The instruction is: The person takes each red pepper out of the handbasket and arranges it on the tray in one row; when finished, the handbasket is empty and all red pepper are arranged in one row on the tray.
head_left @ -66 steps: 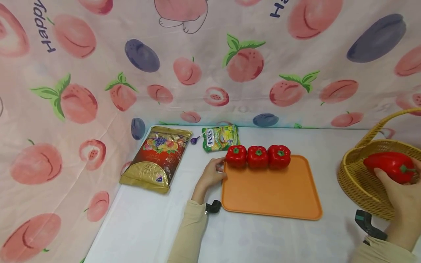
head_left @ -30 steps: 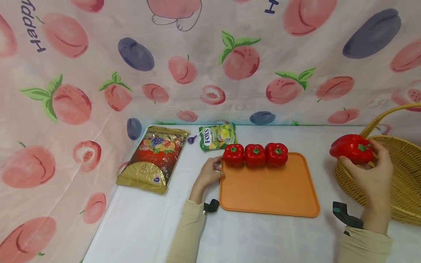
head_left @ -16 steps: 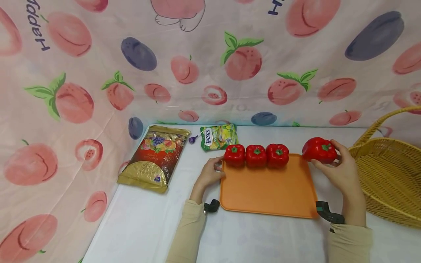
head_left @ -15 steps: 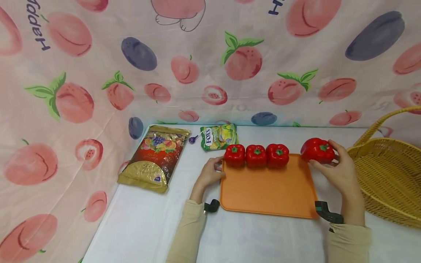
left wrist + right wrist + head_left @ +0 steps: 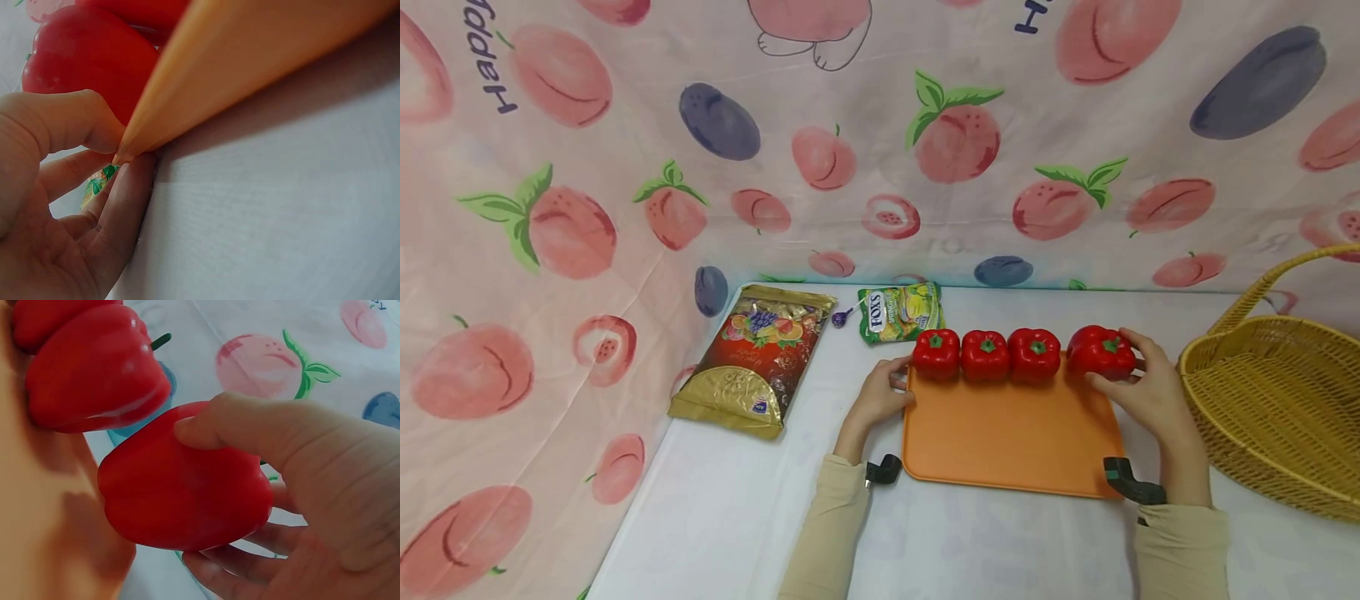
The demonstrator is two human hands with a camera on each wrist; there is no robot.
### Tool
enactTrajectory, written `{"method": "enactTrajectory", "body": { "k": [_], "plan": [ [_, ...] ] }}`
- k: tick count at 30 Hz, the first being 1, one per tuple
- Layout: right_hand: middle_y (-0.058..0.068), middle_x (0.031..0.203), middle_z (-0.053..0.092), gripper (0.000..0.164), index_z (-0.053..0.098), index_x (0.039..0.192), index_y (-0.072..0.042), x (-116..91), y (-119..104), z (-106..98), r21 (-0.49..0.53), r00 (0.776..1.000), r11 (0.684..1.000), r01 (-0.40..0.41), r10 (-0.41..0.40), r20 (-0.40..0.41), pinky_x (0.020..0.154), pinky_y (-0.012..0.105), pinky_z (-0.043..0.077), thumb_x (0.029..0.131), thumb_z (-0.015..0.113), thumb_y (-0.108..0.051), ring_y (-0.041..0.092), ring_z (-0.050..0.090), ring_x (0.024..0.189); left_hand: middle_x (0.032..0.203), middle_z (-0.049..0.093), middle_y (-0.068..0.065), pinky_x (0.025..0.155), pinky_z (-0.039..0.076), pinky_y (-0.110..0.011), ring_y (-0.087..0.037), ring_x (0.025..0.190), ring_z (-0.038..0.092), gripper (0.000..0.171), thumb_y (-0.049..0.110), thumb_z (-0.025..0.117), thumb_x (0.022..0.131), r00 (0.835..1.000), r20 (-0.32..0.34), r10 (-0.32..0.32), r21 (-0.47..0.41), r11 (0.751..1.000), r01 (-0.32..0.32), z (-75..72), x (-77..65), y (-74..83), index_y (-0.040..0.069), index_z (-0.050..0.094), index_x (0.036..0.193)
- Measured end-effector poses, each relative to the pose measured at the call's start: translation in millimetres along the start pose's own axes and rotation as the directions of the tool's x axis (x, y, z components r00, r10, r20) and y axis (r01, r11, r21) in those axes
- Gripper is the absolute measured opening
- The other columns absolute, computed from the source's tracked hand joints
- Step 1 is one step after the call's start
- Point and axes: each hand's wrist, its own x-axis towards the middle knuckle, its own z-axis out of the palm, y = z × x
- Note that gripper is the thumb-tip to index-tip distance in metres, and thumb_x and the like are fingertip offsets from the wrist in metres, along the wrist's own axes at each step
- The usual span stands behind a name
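My right hand (image 5: pixel 1150 392) grips a red bell pepper (image 5: pixel 181 481) with thumb and fingers, at the far right corner of the orange tray (image 5: pixel 1007 442). In the head view that pepper's green stem faces up and toward the right. Beside it, three more red bell peppers (image 5: pixel 985 357) stand upright in a row along the tray's far edge. My left hand (image 5: pixel 880 396) pinches the tray's left rim, thumb on top and fingers beneath, as the left wrist view shows. The nearest standing pepper (image 5: pixel 87 59) is just past my left thumb.
A yellow wicker basket (image 5: pixel 1262 450) with a tall handle stands at the right. Behind the tray's left corner lies a green Fox's candy bag (image 5: pixel 901 312), with a purple lollipop (image 5: pixel 840 318) next to it. A red and gold candy bag (image 5: pixel 752 358) lies further left.
The right hand has carried the pepper from inside the basket leftward to the tray's far right corner, and lowered it close to the row. The left hand has stayed on the tray's rim.
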Motion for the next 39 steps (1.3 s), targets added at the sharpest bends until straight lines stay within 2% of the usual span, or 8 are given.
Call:
{"method": "enactTrajectory", "body": {
  "k": [10, 16, 27, 36, 39],
  "plan": [
    [0.037, 0.144, 0.029, 0.091, 0.023, 0.153, 0.002, 5, 3, 9, -0.061, 0.999, 0.998, -0.011, 0.013, 0.041, 0.094, 0.068, 0.041, 0.084, 0.077, -0.023, 0.055, 0.035, 0.123, 0.122, 0.055, -0.013, 0.074, 0.055, -0.026, -0.019, 0.092, 0.062, 0.068, -0.004, 0.069, 0.078, 1.0, 0.003, -0.02, -0.005, 1.0, 0.02, 0.0, -0.2, 0.3, 0.007, 0.052, 0.142],
    [0.037, 0.144, 0.029, 0.091, 0.023, 0.153, 0.002, 7, 5, 12, -0.088, 0.998, 0.996, -0.007, 0.011, 0.056, 0.094, 0.068, 0.041, 0.083, 0.078, -0.021, 0.055, 0.035, 0.123, 0.121, 0.055, -0.014, 0.075, 0.055, -0.027, -0.021, 0.093, 0.063, 0.067, -0.005, 0.07, 0.078, 1.0, -0.002, -0.009, -0.013, 1.0, 0.009, 0.4, 0.3, -0.5, 0.006, 0.052, 0.142],
    [0.035, 0.147, 0.027, 0.093, 0.022, 0.154, -0.001, 9, 6, 13, -0.008, 0.996, 1.0, 0.024, -0.023, 0.091, 0.095, 0.064, 0.042, 0.085, 0.077, -0.028, 0.055, 0.036, 0.125, 0.123, 0.055, -0.014, 0.075, 0.055, -0.026, -0.019, 0.092, 0.063, 0.068, -0.004, 0.07, 0.078, 1.0, -0.001, -0.026, -0.011, 1.0, 0.026, 1.2, 2.1, -0.9, 0.007, 0.052, 0.143],
    [0.035, 0.146, 0.029, 0.089, 0.022, 0.155, -0.003, 7, 9, 12, 0.007, 0.996, 1.0, 0.017, -0.018, 0.084, 0.094, 0.067, 0.041, 0.088, 0.073, -0.035, 0.056, 0.036, 0.124, 0.119, 0.057, -0.013, 0.075, 0.054, -0.028, -0.02, 0.091, 0.064, 0.065, -0.001, 0.07, 0.079, 1.0, 0.0, -0.022, -0.015, 1.0, 0.022, -2.1, 3.8, 0.0, 0.009, 0.055, 0.141],
    [0.036, 0.144, 0.031, 0.087, 0.024, 0.153, 0.0, 7, 11, 13, 0.013, 0.997, 0.999, 0.032, -0.033, 0.075, 0.096, 0.067, 0.04, 0.089, 0.072, -0.034, 0.056, 0.036, 0.125, 0.117, 0.058, -0.011, 0.077, 0.053, -0.028, -0.018, 0.091, 0.062, 0.065, 0.005, 0.075, 0.079, 1.0, -0.003, -0.005, 0.036, 0.999, 0.005, -3.4, 6.4, -0.2, 0.011, 0.054, 0.141]
  ]
}}
